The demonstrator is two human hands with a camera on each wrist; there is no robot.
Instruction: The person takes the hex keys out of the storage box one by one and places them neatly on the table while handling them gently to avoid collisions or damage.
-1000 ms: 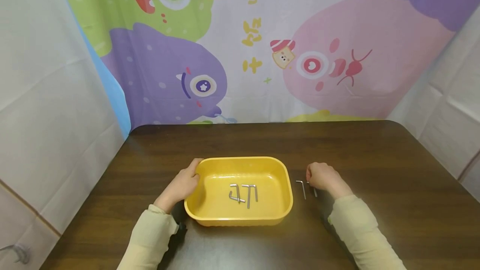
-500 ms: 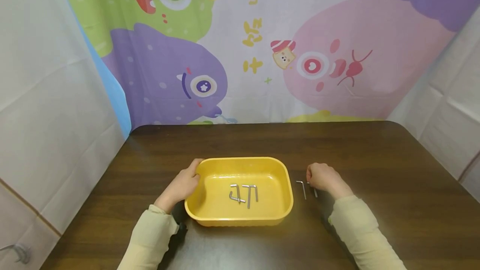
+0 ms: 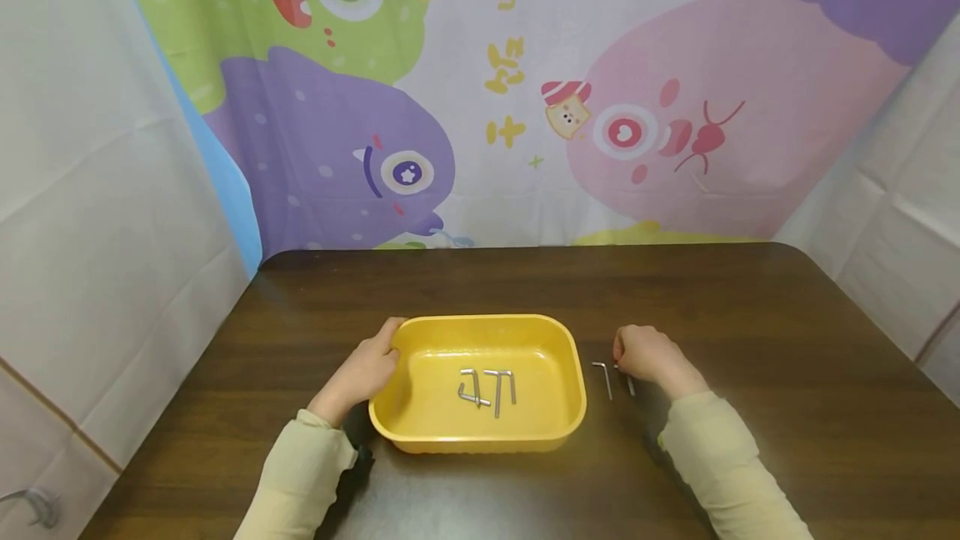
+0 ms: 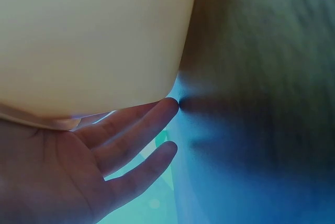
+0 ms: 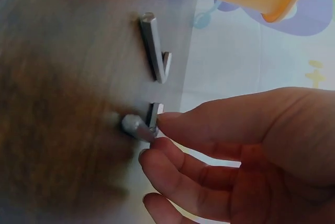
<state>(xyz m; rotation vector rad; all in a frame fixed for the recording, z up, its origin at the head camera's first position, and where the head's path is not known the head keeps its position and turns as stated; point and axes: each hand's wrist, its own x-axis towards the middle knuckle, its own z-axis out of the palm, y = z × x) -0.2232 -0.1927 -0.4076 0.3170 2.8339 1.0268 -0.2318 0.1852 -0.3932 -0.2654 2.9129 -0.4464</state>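
Observation:
A yellow plastic tub (image 3: 480, 443) holds several L-shaped metal hex keys (image 3: 497, 394) on its floor. At the tub's left end, my left hand (image 3: 367, 367) holds the rim. From the left wrist view, its fingers (image 4: 138, 124) run along the outer wall, with the thumb hidden. To the right of the tub, my right hand (image 3: 651, 352) pinches a hex key (image 5: 137, 128) between thumb and fingertips, close over the table. Another hex key (image 3: 605, 379) lies between that hand and the tub.
The dark wooden table (image 3: 712, 290) carries everything. Behind it hangs a cartoon-printed curtain (image 3: 480, 190). Pale panels (image 3: 90, 190) close in the left and right sides.

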